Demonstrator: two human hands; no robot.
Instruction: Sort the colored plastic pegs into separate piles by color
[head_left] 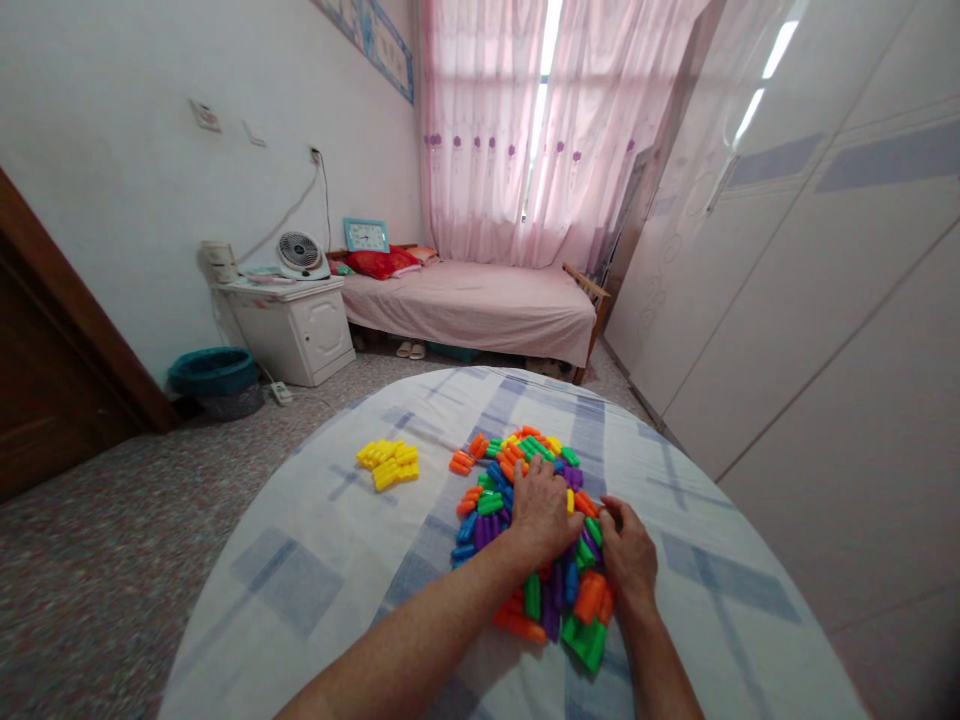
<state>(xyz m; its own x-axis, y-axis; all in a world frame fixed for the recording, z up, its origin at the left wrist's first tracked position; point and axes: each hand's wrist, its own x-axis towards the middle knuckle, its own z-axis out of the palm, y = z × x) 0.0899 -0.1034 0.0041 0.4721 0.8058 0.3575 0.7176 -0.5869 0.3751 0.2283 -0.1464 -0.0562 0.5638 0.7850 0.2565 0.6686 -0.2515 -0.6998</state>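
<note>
A heap of colourful plastic building pieces [487, 502] in orange, green, blue, purple and yellow lies on the round table. My left hand [541, 505] rests over the middle of the heap, its fingers apart and touching orange and blue pieces. Some pieces under its palm are hidden. At the heap's right edge is my right hand [628, 550], fingers bent and loosely apart beside green and orange pieces. No held piece shows in it. A separate small group of yellow pieces [388, 464] lies to the left of the heap.
A white and blue checked cloth [300, 580] covers the table. Beyond it stand a bed [480, 300] with a pink sheet and a white bedside cabinet [296, 330] carrying a fan [301, 254]. A bin [217, 385] is on the floor; a wardrobe [810, 330] lines the right side.
</note>
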